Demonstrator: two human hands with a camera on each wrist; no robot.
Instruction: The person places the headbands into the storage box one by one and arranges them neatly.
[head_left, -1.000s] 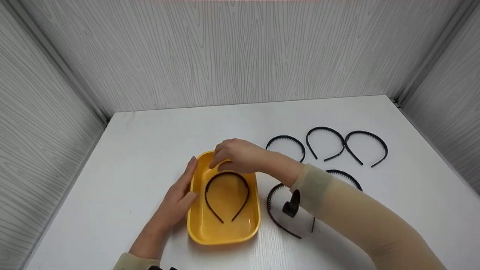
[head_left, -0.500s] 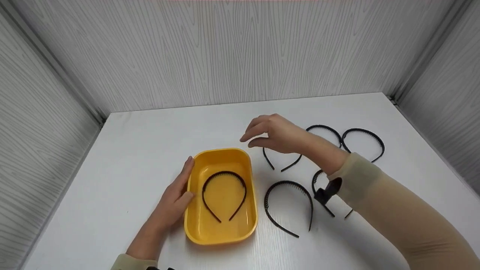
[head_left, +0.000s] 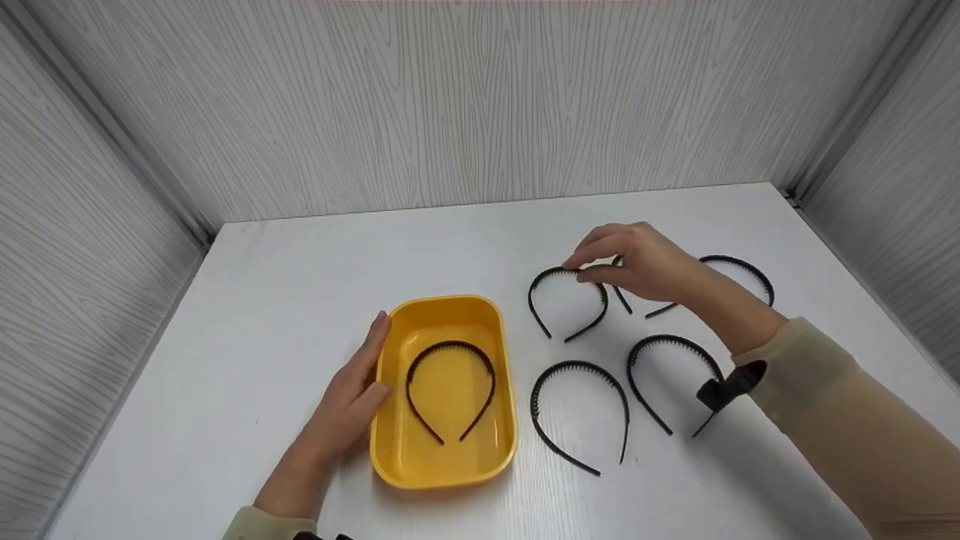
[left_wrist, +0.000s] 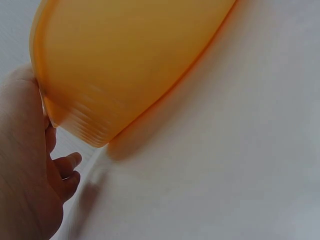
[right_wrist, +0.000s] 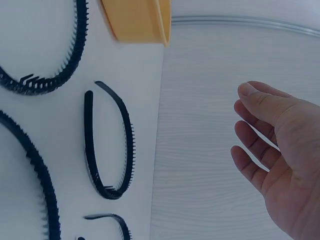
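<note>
In the head view my left hand [head_left: 345, 409] holds the left side of a yellow plastic tray [head_left: 445, 484], its thumb over the rim and its fingers along the outer wall. Inside the tray lies one black toothed headband [head_left: 452, 344]. My right hand [head_left: 641, 259] hovers at the top of another black headband [head_left: 532, 296], right of the tray. In the right wrist view that hand [right_wrist: 295, 150] has loosely bent fingers, with nothing visible between them. The left wrist view shows the tray's outer wall [left_wrist: 125, 60] against my left hand [left_wrist: 22, 160].
Two headbands, one nearer [head_left: 540, 379] and one to its right [head_left: 671, 339], lie at the front right. Two more, including the rightmost headband [head_left: 750, 268], lie behind my right forearm, partly covered. White wood-grain panels [head_left: 480, 105] enclose the white table at its back and sides.
My right hand has left the tray's far end and moved right to the far-left headband on the table. The left hand stays on the tray; the headband inside has not shifted.
</note>
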